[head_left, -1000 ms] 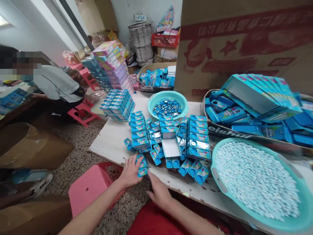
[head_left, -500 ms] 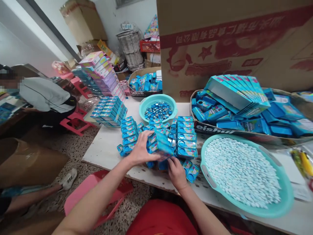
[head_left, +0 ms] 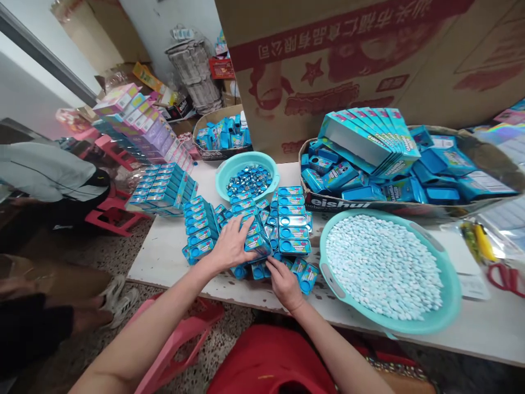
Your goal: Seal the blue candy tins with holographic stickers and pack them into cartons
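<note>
Gripping in the head view, the left hand [head_left: 232, 244] lays its moderately spread fingers over the middle row of blue tins [head_left: 259, 241], thumb along the near end; the row sits on the white table [head_left: 158, 246], between a left stack of tins [head_left: 199, 227] and a right stack of tins [head_left: 293, 219], with the basin of caps [head_left: 275, 167] behind; the right hand [head_left: 289, 285] bunches its fingertips at the row's near right corner, seemingly touching, though whether they pinch anything I cannot tell; the tins look light, stiff and smooth, so the row is likely to slip or split apart unless squeezed along both long sides or end to end
</note>
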Tool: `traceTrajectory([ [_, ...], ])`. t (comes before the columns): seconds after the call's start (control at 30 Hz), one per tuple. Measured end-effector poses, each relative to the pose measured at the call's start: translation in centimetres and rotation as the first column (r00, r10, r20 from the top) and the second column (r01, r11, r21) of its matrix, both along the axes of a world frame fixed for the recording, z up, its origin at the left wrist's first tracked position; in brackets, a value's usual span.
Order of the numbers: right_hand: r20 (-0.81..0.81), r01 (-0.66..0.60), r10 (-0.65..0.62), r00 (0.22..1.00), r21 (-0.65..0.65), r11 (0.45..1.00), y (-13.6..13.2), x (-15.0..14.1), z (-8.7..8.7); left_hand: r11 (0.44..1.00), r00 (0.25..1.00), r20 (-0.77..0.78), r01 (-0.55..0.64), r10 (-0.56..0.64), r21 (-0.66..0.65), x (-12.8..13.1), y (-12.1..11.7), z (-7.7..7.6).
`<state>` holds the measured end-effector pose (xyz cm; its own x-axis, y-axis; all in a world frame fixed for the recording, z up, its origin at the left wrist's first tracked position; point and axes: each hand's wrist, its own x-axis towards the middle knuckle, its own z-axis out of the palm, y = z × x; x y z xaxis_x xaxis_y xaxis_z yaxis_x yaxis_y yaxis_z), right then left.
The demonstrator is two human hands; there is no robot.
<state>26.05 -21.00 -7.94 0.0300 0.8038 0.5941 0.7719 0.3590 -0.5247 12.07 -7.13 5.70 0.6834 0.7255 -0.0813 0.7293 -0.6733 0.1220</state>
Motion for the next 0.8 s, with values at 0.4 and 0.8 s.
traceTrajectory([
  [0.4,-0.106,0.051,-0.066,0.992,-0.136,0.989,-0.8,-1.5,1.3,0.983,0.999,-0.043,-0.025,0.017,-0.184,0.9,-0.7,0.1],
  [0.8,-0.261,0.166,-0.284,0.922,-0.397,0.903,2.6,-3.7,1.0,0.925,0.885,0.270,-0.370,0.380,-0.090,4.2,4.6,-2.3],
])
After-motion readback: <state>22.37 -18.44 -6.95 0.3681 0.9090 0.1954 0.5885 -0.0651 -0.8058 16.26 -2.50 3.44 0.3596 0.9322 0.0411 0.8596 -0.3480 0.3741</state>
